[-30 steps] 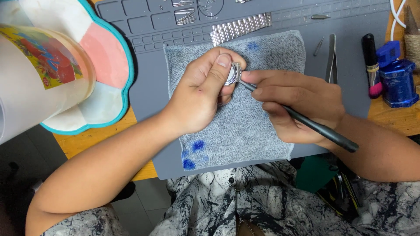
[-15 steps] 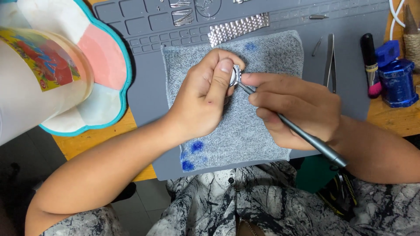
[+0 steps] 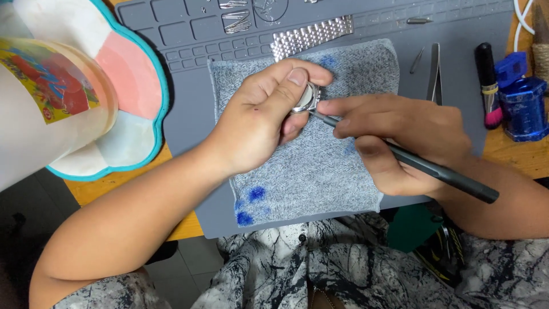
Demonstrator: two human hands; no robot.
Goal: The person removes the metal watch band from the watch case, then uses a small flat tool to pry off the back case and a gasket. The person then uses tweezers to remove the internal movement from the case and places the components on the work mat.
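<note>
My left hand (image 3: 263,117) pinches a small round silver watch case (image 3: 305,98) between thumb and fingers, held just above a grey felt cloth (image 3: 320,171) with blue ink spots. My right hand (image 3: 400,137) grips a slim dark grey tool (image 3: 434,171) like a pen, its tip touching the right side of the watch case. The cloth lies on a grey work mat (image 3: 189,126).
A metal watch bracelet (image 3: 311,35) lies at the cloth's far edge. Tweezers (image 3: 434,71), a black-and-pink brush (image 3: 489,86) and a blue tool (image 3: 523,106) sit at the right. A large cup (image 3: 46,97) on a flower-shaped coaster (image 3: 134,86) stands left.
The right hand's tool has tilted a little and shifted slightly at the watch case. The left hand keeps the same hold on it.
</note>
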